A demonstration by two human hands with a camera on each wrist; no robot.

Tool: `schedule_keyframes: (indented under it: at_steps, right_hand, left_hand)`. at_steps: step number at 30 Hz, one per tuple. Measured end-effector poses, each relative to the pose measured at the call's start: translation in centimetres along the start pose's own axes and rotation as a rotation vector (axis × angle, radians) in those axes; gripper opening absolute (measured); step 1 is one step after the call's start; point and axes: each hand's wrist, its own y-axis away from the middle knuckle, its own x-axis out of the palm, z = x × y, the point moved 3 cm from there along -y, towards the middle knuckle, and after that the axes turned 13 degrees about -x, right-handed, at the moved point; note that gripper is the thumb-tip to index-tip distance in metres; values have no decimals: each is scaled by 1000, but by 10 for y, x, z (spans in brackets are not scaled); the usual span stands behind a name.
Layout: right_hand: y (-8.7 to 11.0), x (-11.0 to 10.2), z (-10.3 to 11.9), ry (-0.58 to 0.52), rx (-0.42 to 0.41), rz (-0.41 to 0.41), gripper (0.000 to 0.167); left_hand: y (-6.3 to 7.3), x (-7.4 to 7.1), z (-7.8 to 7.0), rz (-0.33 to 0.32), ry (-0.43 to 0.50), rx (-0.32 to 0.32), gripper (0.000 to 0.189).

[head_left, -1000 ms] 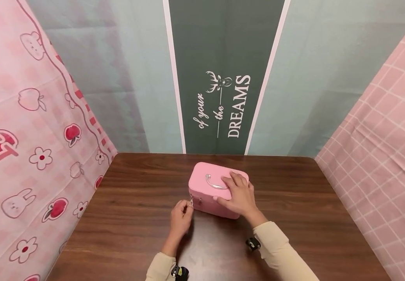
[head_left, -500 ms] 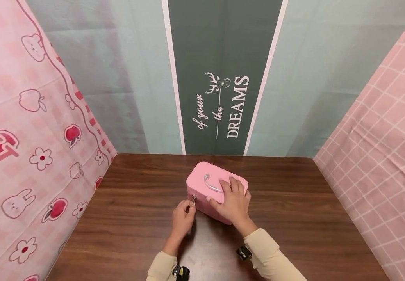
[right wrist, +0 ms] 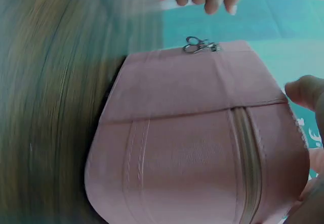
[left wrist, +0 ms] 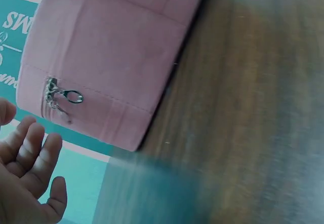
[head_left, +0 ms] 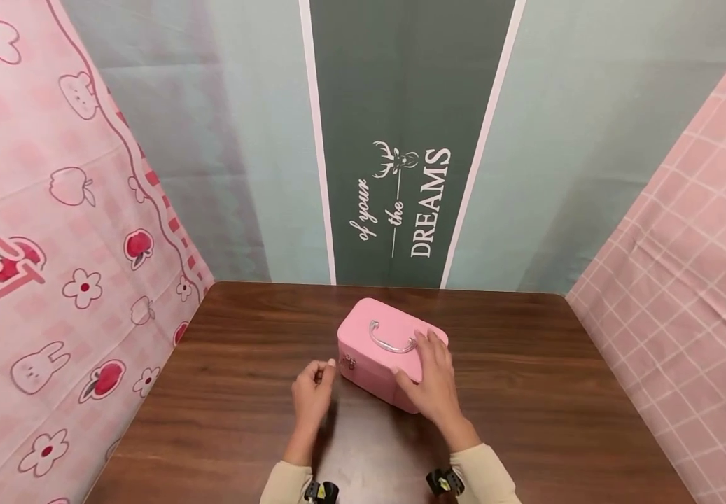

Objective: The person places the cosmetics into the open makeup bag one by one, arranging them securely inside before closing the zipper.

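A pink zipped case [head_left: 369, 318] with a curved silver handle [head_left: 389, 346] on its lid stands on the table, turned at an angle. Two metal zipper pulls [left wrist: 52, 93] sit together near one corner, seen close in the left wrist view. My left hand [head_left: 312, 392] is just left of that corner, apart from the pulls, its fingers loosely bent around nothing. On the right end of the lid lies my right hand [head_left: 436, 381], fingers over the top and thumb near the front edge. The right wrist view shows the closed zipper [right wrist: 249, 163] along the case's side.
The brown wooden table [head_left: 224, 420] runs to a green-grey cloth backdrop [head_left: 262, 175] with white lettering. Patterned pink cloths hang on the left [head_left: 85, 231] and right [head_left: 671, 280]. Each wrist wears a small black camera.
The case has turned, bringing its zipper corner toward the left hand. The left hand has let go of the zipper pulls and drawn back left. The right hand stays on the lid.
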Motion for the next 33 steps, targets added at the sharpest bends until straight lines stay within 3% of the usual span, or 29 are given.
schedule_keyframes:
  at_steps: [3, 7, 11, 15, 21, 27, 33]
  right_hand:
    - [8, -4, 0, -57, 49, -99, 75]
    - [17, -4, 2, -86, 167, -195, 75]
    - [25, 2, 0, -151, 322, -183, 77]
    - [33, 8, -3, -220, 420, -152, 80]
    - [38, 13, -4, -216, 415, -167, 80]
    - [40, 18, -3, -195, 391, -198, 79]
    - [39, 15, -3, -192, 361, -220, 76]
  left_hand:
    - [-6, 3, -4, 17, 60, -27, 10]
    - [-14, 11, -9, 62, 146, -37, 25]
    - [-20, 20, -13, 83, 167, -39, 39]
    - [-24, 28, -19, 109, 166, -51, 45]
    - [-34, 38, -20, 174, 214, -50, 39]
    - [-38, 36, -19, 201, 281, -45, 33]
    - [-19, 22, -49, 201, 288, -40, 32]
